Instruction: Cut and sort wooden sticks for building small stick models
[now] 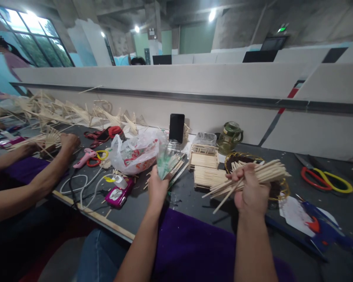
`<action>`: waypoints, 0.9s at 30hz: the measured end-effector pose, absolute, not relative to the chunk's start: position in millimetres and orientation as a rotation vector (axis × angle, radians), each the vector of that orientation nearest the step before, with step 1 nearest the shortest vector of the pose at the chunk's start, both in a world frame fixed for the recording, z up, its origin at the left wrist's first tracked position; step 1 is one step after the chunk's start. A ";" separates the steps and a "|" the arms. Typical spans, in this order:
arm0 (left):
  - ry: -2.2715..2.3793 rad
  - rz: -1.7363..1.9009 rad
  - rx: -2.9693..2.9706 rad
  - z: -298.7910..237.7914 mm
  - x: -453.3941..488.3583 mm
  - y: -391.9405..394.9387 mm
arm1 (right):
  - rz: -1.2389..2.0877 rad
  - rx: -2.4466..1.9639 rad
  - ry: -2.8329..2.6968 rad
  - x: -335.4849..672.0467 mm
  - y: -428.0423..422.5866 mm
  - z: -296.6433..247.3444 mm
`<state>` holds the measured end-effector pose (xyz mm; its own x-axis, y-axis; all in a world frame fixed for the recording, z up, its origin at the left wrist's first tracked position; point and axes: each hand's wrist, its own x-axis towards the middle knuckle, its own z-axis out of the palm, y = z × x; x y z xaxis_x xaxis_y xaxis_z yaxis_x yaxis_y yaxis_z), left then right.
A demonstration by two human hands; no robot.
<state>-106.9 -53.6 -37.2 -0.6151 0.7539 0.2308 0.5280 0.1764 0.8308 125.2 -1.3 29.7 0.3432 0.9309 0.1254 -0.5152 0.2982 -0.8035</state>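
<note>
My right hand (pixel 251 194) is wrapped round a thick bundle of thin wooden sticks (pixel 272 171), their ends fanning out on both sides. Behind that hand sits a yellow-rimmed wicker basket (pixel 229 159), partly covered by the bundle. In my left hand (pixel 159 188) I grip a clear, green-tinted plastic bag (pixel 163 162), blurred at its top. Just right of it, more loose sticks (pixel 176 166) lie on the table. Between my hands stand small pieces built from sticks, a chair-like one (pixel 204 158) and a flat one (pixel 208 177).
A blue glue gun (pixel 323 227) and red-and-yellow scissors (pixel 326 180) lie at right. A glass jug (pixel 231 137) and a phone (pixel 177 128) stand behind. Left are a white plastic bag (pixel 135 152), a magenta box (pixel 120 192), cables, and a co-worker's hands (pixel 69 144) with sticks.
</note>
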 end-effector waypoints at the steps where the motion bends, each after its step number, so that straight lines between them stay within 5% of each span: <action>1: 2.234 1.270 1.360 -37.6 -103.5 -54.3 | 1.049 -0.743 -0.712 117.9 -3.1 27.8; 6: 2.344 0.760 1.702 -43.5 -90.5 -57.1 | 1.191 -0.784 -1.037 79.2 -13.2 9.7; 12: 2.426 0.658 1.718 -43.4 -88.1 -57.9 | 1.422 -0.794 -1.438 56.3 -20.1 -7.9; 27: 1.815 1.600 1.011 -42.0 -116.4 -53.2 | 1.334 -0.823 -0.915 61.0 -6.1 -9.3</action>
